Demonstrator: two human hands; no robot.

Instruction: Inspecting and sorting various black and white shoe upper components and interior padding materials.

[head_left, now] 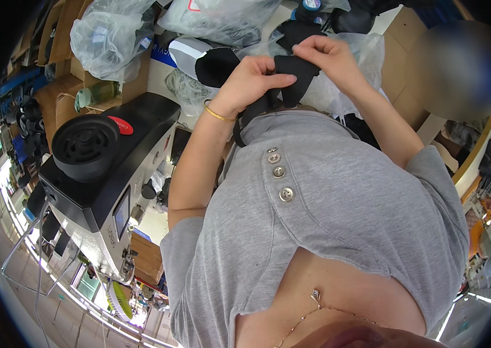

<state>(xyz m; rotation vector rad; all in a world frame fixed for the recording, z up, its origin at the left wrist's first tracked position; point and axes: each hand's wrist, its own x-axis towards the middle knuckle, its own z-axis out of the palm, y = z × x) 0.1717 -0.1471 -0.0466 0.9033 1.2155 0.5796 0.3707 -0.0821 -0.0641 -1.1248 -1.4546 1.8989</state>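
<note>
A piece of black fabric is stretched between my two hands at the top middle. My left hand, with a gold bangle at its wrist, pinches the fabric's left side between thumb and fingers. On the other side, my right hand grips its upper right edge with thumb and forefinger. More black cloth lies just left of my left hand, over a grey and white rounded item. Another black scrap sits behind my right fingers. The fabric's lower end drops toward my lap.
A black and white sewing machine with a round black handwheel stands close on my left. Clear plastic bags crowd the table beyond my hands. A green bottle lies by cardboard at the left; a cardboard box stands at the right.
</note>
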